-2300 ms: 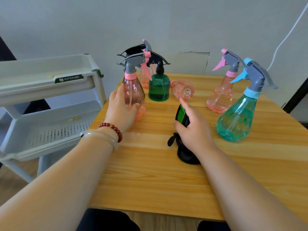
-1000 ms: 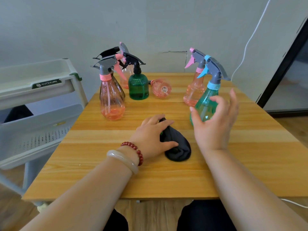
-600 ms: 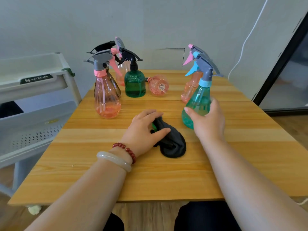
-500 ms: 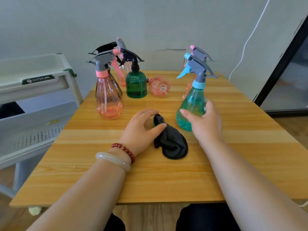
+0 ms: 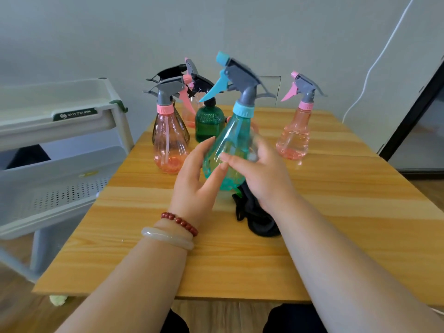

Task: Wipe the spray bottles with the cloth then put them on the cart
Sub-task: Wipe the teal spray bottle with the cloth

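Head view: at the left edge of the frame you see the grey cart, with an upper tray and a perforated lower shelf, just beside the left side of the wooden table. In the upper middle of the frame, left of centre, a cluster of bottles stands upright on the table. The front pink spray bottle is nearest you, and a dark bottle stands close behind it. A rear pink bottle and a green spray bottle stand to their right.

At the centre, your left hand curls around the left side of the teal spray bottle, thumb across its lower body. A red bead bracelet and a pale bangle sit on that wrist. The teal spray bottle is lifted above the table and tilted, with its blue nozzle pointing toward the upper left of the frame.

Your right hand holds the same bottle from the right, thumb on the front and fingers wrapped behind, seen through the plastic. The black cloth lies bunched on the table below that hand, partly hidden by your wrist. You cannot tell whether the bottle's base touches it.

Further right, the far pink spray bottle stands upright and alone, well apart from the cluster. A white cable runs down the wall in the upper right of the frame.
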{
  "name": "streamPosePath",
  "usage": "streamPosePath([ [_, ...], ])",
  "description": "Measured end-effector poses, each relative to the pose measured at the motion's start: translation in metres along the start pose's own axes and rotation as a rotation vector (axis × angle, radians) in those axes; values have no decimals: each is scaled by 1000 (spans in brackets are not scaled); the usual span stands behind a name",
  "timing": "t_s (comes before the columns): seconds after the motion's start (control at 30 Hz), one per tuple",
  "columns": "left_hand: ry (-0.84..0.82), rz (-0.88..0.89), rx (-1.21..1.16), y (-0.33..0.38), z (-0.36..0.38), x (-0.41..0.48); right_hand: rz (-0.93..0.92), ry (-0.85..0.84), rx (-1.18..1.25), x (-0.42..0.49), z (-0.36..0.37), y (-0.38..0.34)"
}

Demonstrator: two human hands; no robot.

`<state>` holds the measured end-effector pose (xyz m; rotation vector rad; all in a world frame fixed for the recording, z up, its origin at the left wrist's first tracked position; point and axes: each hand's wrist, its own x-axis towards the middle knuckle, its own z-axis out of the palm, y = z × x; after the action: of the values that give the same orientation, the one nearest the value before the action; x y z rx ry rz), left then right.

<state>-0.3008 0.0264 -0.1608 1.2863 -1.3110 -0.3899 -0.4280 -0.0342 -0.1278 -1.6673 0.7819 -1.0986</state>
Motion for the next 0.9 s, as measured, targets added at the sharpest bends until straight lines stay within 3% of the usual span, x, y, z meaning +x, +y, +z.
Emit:
streamPosePath([
  [0.17,-166,-144,-44,-8,-14,4,96,-78,-2,-3,8,15],
  [0.4,-173,-116,-29,-10,-12,5,113,-58,-225,-10,-8,15],
  [0.57,-150,-107,21,-9,-11,6,158,-222,-735,-18,-20,27],
  [0.67,-149,-126,41,-9,-10,6,134,-49,-780,-20,-21,27],
  [0.8,-140,-118,61,-7,-10,4,-53,280,-495,-19,-19,3],
  [0.9,-144,-104,46,-6,-9,3,-174,356,-241,-12,-10,-11],
])
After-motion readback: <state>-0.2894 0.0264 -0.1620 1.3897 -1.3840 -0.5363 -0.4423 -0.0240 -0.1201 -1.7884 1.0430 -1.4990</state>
